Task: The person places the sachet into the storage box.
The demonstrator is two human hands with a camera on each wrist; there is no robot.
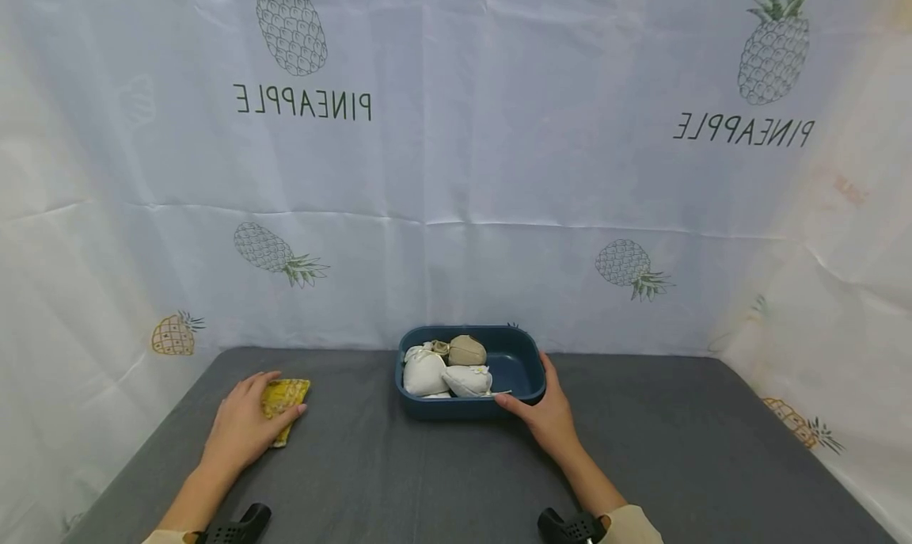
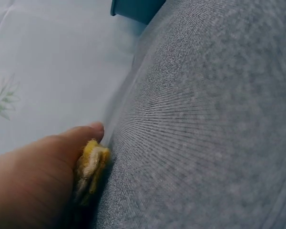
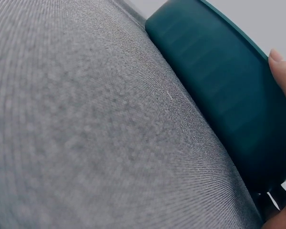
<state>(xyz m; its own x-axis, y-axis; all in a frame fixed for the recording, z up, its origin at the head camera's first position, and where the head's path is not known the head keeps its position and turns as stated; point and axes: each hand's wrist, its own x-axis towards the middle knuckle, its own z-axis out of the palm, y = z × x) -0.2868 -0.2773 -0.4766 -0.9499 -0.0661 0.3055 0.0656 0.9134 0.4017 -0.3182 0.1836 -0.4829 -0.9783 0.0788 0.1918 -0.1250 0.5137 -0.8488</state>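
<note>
On the left part of the table, my left hand [image 1: 242, 424] holds a folded yellow patterned cloth [image 1: 286, 395], thumb along its near right side and fingers over its far edge. In the left wrist view, layered yellow and whitish edges of the cloth [image 2: 91, 164] show beside the thumb. My right hand [image 1: 552, 419] grips the right end of a dark blue rectangular bin [image 1: 449, 410], its thumb at the front rim. Inside the bin's left half lie white pouches [image 1: 424, 372] and a beige pouch [image 1: 467, 350]. The right wrist view shows the bin's side wall [image 3: 219, 90] close to the table.
A dark grey cloth covers the table [image 1: 456, 481]. White curtains [image 1: 456, 156] printed with pineapples hang behind it and along both sides. The bin stands near the table's back edge, at the middle. A black wrist device [image 1: 235, 526] sits on each forearm.
</note>
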